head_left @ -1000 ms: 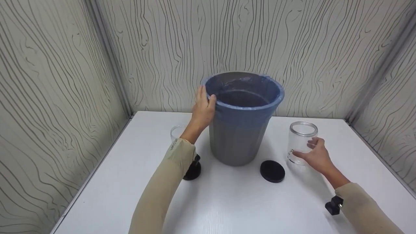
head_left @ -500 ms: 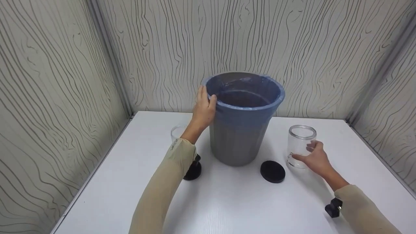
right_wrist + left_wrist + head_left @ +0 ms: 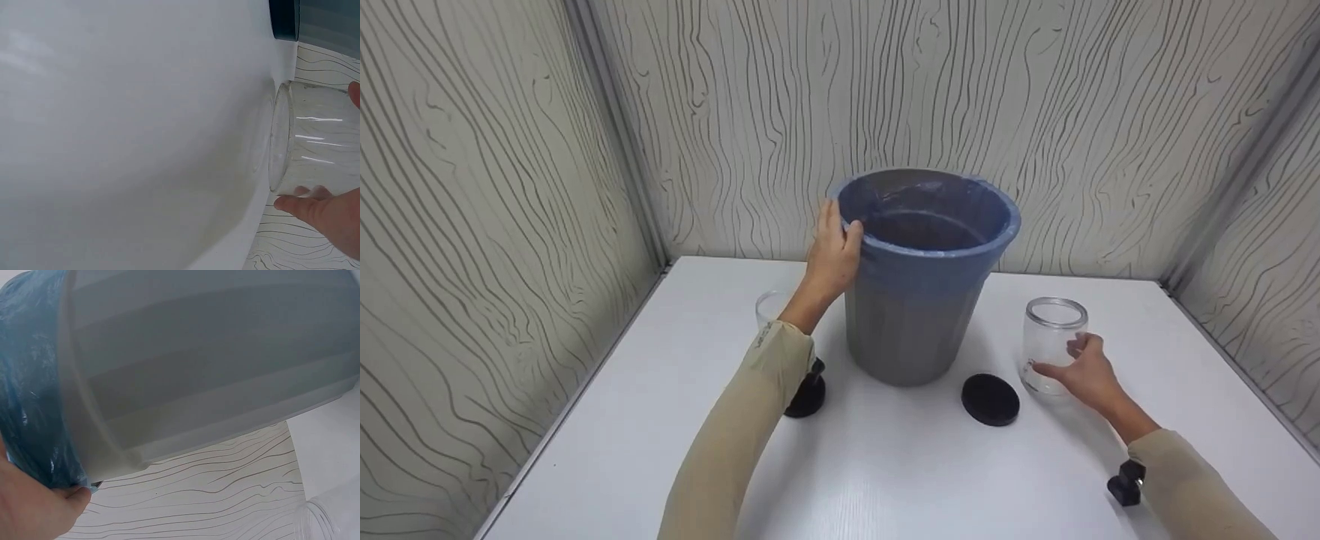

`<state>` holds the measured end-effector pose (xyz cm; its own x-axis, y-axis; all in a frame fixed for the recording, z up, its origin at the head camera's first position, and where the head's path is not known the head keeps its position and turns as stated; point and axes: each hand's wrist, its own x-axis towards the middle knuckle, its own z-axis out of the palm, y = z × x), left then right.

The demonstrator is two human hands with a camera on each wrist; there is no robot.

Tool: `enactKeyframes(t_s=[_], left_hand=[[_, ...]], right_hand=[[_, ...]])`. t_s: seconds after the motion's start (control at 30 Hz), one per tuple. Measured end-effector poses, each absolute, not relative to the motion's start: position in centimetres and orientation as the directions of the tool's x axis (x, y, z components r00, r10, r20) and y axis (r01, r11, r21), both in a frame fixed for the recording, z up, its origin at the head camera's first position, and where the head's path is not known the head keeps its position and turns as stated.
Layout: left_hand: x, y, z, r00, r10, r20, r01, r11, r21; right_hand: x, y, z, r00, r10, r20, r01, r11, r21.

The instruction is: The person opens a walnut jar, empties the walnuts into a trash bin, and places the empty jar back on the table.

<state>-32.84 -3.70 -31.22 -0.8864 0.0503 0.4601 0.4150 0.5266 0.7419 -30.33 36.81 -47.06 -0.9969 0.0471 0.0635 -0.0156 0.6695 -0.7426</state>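
In the head view a grey trash can (image 3: 911, 330) with a blue liner bag (image 3: 930, 270) folded over its rim stands at the middle of the table. My left hand (image 3: 834, 251) holds its left rim, fingers along the edge and thumb toward the front. The left wrist view shows fingertips (image 3: 79, 499) against the liner. My right hand (image 3: 1087, 371) grips a clear glass jar (image 3: 1054, 341) between thumb and fingers, to the right of the can. The jar is upright and lidless, with small dark marks low on its side. Whether its base touches the table cannot be told.
A round black lid (image 3: 991, 399) lies between can and jar. Behind my left forearm stands another clear container (image 3: 769, 306), partly hidden, near a black round object (image 3: 807, 396). Patterned wall panels (image 3: 735, 127) enclose the white table (image 3: 607, 435) at the back and sides.
My right hand and the glass jar have moved a little toward me and slightly left. The left hand stays on the trash can's rim.
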Motion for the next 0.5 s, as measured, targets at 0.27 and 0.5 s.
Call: enactKeyframes(t_s=[0.27, 0.5], left_hand=[[-32.8, -3.63, -31.13, -0.888, 0.053, 0.456, 0.416, 0.513, 0.751], [-32.99, -3.67, -31.34, -0.884, 0.05, 0.466, 0.423, 0.514, 0.747]], right_hand=[[-30.65, 36.79, -47.0, -0.998, 0.042, 0.051, -0.007, 0.699, -0.715], [-30.88, 36.83, -47.52, -0.996, 0.064, 0.057, 0.005, 0.707, -0.707]])
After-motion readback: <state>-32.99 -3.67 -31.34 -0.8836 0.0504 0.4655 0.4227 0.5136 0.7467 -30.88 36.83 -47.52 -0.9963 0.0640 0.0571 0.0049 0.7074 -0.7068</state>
